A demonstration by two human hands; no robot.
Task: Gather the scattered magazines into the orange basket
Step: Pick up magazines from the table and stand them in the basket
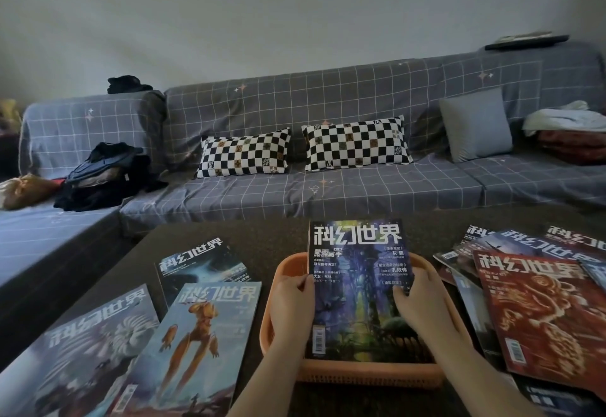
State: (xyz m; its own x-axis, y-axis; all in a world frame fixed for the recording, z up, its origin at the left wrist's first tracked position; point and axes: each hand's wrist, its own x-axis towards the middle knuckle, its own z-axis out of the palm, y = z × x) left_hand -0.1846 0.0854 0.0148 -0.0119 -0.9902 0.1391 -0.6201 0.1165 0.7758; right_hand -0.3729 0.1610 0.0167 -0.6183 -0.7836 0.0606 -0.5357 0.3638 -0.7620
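Standing magazine inside orange basket

Single head-worn wide-angle view, looking forward and down across a dark speckled low table. Near the table's close edge; both forearms enter from bottom. Faces a grey grid-patterned fabric sofa against a plain wall beyond.

Two bare forearms reach in from the bottom edge. The left hand and right hand wear no gloves. No sleeves, rings or watches show.
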